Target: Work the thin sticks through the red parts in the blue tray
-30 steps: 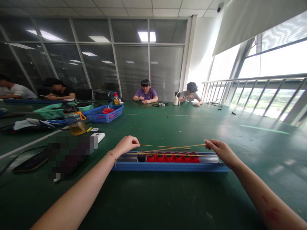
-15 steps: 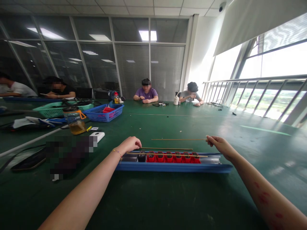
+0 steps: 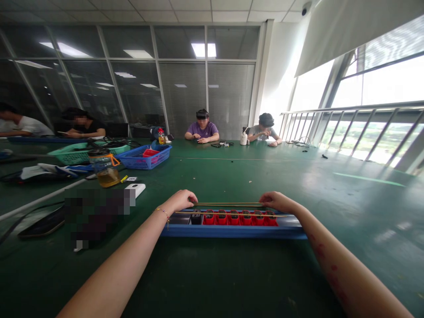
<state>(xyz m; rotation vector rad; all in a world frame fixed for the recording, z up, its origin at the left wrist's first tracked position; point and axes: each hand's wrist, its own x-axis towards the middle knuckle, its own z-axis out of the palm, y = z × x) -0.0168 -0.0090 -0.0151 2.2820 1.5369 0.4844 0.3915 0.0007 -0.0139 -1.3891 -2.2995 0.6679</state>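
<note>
left hand (image 3: 181,200) and right hand (image 3: 275,201) clamp fingertips on opposite ends of thin sticks (image 3: 228,203) — by the far edge of a blue trough (image 3: 232,232) holding red, dark-topped pieces (image 3: 233,219) and a black block (image 3: 196,218).

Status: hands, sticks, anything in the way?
Left hand pinching ends of two thin sticks; right hand at opposite ends, grip unclear. Sticks side by side beyond blue tray. Third stick spans red pieces; nothing seen blocking hands.
</note>
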